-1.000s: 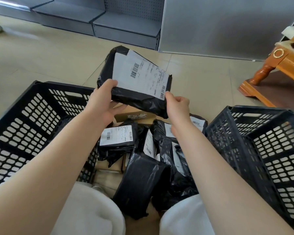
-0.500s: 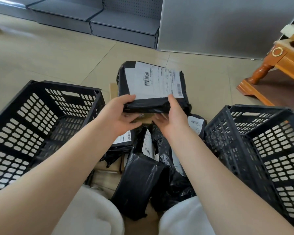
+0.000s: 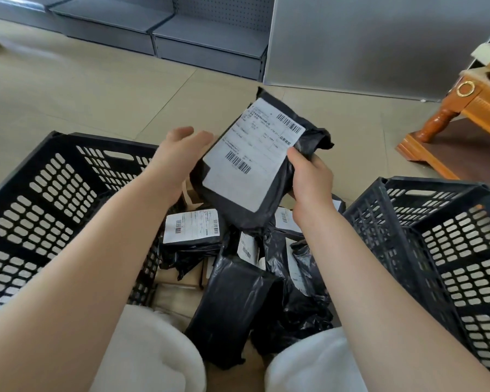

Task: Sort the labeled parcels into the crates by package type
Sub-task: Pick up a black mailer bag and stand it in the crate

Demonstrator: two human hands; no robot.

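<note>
A black poly mailer (image 3: 263, 165) with a white shipping label (image 3: 253, 154) is held up at the centre of the view, tilted so its top end leans toward one o'clock. The right hand (image 3: 311, 179) grips it at its three o'clock edge, thumb curled over the label's corner and fingers wrapped behind the plastic. The left hand (image 3: 176, 154) sits at the mailer's nine o'clock side with its fingers loosely extended; they seem to pass behind the mailer, but whether they touch it cannot be told from this angle.

Below the held mailer, toward six o'clock, lies a heap of black mailers (image 3: 255, 278) on the floor between the person's knees, several showing white barcode labels, with a few brown cardboard boxes (image 3: 178, 281) partly buried beneath them. One labelled mailer (image 3: 191, 230) lies face up at the heap's ten o'clock corner.

A black perforated plastic crate (image 3: 48, 210) stands at eight o'clock of the heap, just beside it, and a second black crate (image 3: 441, 250) stands at four o'clock. The beige tiled floor (image 3: 82, 94) stretches away toward twelve o'clock, where grey metal shelving (image 3: 204, 43) runs along the back. A carved wooden furniture leg (image 3: 439, 120) shows at two o'clock.
</note>
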